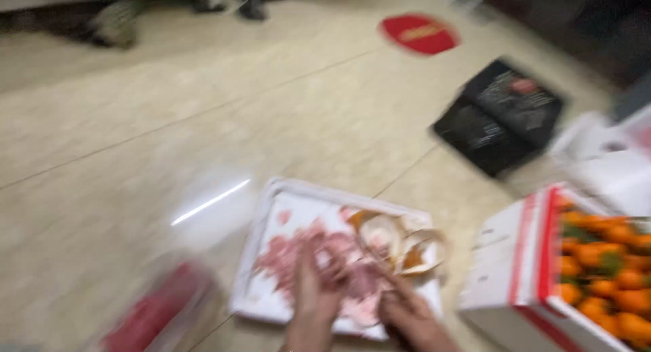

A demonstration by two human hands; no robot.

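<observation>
Bare floor (135, 135) lies open beyond the white tray (268, 216); an orange-filled box (542, 270) crowds its right edge, a red packet (156, 311) its left

We note white-and-red carton (519, 260) of oranges at right, black printed package (502, 118) behind it on floor, round red sticker (419, 33) beyond.

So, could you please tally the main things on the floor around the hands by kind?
White tray of pink pieces, under both hands: 1
Box of orange fruit: 1
Black booklet: 1
Red round mark: 1
Red blurred packet: 1
Total: 5
</observation>
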